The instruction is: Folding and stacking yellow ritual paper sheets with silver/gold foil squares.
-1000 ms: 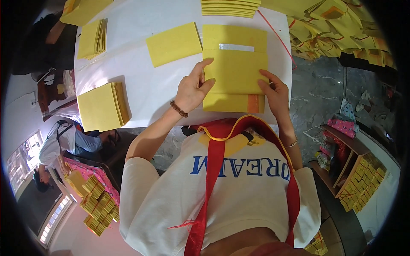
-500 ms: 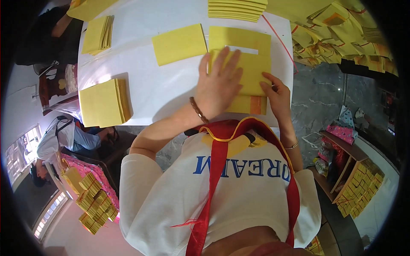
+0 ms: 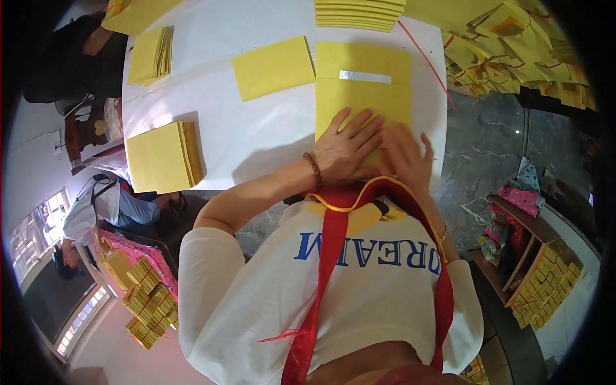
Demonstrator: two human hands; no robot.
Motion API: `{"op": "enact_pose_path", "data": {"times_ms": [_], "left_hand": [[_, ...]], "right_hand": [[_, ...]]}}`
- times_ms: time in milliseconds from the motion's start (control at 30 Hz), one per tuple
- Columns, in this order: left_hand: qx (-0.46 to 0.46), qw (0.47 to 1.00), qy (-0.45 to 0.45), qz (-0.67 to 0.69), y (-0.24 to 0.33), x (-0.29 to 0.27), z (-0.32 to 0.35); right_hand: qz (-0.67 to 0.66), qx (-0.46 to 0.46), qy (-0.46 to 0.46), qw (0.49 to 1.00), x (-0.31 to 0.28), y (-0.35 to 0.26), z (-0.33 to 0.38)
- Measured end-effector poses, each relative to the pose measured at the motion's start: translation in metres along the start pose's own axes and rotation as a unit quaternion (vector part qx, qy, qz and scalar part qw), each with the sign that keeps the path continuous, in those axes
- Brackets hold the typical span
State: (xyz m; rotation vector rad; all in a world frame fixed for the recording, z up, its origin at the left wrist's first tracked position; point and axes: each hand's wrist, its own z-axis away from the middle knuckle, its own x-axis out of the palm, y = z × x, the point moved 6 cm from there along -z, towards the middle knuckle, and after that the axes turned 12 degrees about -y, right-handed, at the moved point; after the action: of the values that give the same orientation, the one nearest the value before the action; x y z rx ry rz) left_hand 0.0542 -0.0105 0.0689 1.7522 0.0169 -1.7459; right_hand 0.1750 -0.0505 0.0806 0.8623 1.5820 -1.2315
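Observation:
A folded yellow paper sheet point(image 3: 363, 99) lies at the front right of the white table, with a narrow silvery strip point(image 3: 365, 77) showing above its fold edge. My left hand point(image 3: 350, 144) rests flat on the sheet's lower part, fingers stretched and spread. Close beside it, my right hand point(image 3: 405, 154) is over the sheet's lower right part, its fingers extended, apart and a little blurred. The sheet's near edge is hidden by my hands. Left of the sheet is a single folded yellow paper point(image 3: 274, 68), which no hand touches.
Stacks of yellow paper stand at the table's front left point(image 3: 160, 157), back left point(image 3: 149, 56) and back edge point(image 3: 359, 15). A red string point(image 3: 423, 58) crosses the right side. Yellow paper bundles point(image 3: 510, 48) are heaped beyond, and another person point(image 3: 102, 205) is at the left.
My left hand has slid from the sheet's upper part toward me. My right hand has left the right edge and come in beside the left. The silvery strip shows fully now.

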Motion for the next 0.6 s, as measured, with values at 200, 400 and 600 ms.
{"op": "enact_pose_path", "data": {"times_ms": [200, 400, 600], "left_hand": [[0.005, 0.998, 0.002, 0.069, -0.013, -0.003, 0.002], [0.026, 0.928, 0.062, 0.367, -0.03, -0.016, 0.012], [0.047, 0.989, 0.136, -0.045, -0.007, -0.014, 0.007]], "right_hand": [[-0.017, -0.038, -0.105, 0.994, 0.032, -0.009, 0.016], [0.03, -0.028, -0.124, 0.991, 0.032, -0.012, 0.016], [-0.032, -0.045, -0.109, 0.993, 0.025, -0.006, 0.006]]}}
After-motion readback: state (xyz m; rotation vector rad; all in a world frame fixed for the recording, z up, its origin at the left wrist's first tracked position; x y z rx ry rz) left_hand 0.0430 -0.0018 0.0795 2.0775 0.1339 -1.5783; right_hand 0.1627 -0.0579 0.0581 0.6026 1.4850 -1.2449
